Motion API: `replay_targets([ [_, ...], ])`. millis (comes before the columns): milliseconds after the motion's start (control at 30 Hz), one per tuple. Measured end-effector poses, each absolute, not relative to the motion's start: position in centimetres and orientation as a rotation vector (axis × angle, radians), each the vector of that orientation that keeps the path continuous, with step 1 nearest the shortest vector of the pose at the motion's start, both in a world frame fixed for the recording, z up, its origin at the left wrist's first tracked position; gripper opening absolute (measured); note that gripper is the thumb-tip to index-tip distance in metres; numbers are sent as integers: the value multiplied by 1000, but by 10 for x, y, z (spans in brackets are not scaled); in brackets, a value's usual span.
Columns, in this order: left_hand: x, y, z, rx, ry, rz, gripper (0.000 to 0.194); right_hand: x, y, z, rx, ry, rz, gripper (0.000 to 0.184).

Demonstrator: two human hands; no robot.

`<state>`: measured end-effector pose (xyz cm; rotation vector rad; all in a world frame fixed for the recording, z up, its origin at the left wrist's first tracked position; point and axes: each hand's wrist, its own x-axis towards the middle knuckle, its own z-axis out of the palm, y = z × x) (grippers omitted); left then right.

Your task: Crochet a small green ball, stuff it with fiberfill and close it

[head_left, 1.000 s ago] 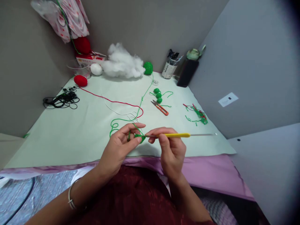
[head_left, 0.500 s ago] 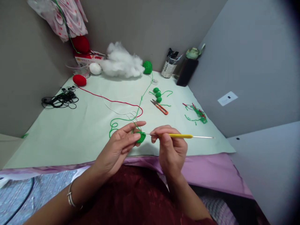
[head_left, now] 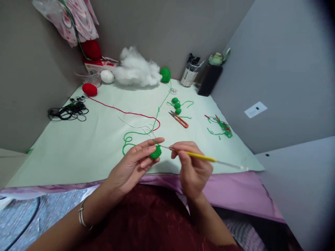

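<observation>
Between the thumb and fingers of my left hand [head_left: 136, 158] is a small round green crochet piece [head_left: 156, 152]. Green yarn [head_left: 128, 133] runs from it over the index finger and lies in loops on the table. My right hand [head_left: 193, 167] pinches a crochet hook [head_left: 201, 156] by its yellow handle. The hook's thin metal tip reaches the top edge of the green piece; whether it passes through a stitch is too small to tell. The hook's other metal end points right and slightly down, a little blurred.
Orange thread snips [head_left: 179, 119] lie beyond my hands beside several small green balls [head_left: 177, 105]. Yarn scraps [head_left: 222, 127] are at right, black cord [head_left: 69, 111] at left. Along the back stand white stuffing [head_left: 137, 69], a green yarn ball [head_left: 165, 75], a pen cup [head_left: 188, 75] and a red ball [head_left: 89, 89].
The hook has tilted, its rear end swinging down while the tip rises. My right hand has shifted slightly right and down. In my left hand, the green piece has turned, showing more of its side.
</observation>
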<state>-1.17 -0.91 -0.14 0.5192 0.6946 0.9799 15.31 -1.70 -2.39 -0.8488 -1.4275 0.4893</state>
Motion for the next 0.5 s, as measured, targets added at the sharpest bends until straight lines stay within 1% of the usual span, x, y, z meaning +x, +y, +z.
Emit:
replay_targets([
  [67,-12,-9,-2,577,720,1030,23,153,-14,-21,-810,-1261,730,21],
  [133,-10,-9,-2,687,758,1069,26,151,-12,-21,-779,-1241,857,18],
  [200,-8,-11,-3,796,778,1085,28,149,-12,-22,-790,-1283,851,15],
  [267,-8,-12,-4,870,795,1089,25,149,-12,-23,-817,-1280,835,14],
  [333,-8,-13,-3,901,821,1100,22,149,-11,-24,-821,-1218,904,14],
  [500,-11,-12,-1,890,857,1132,21,151,-7,-21,-801,-1109,1046,21],
])
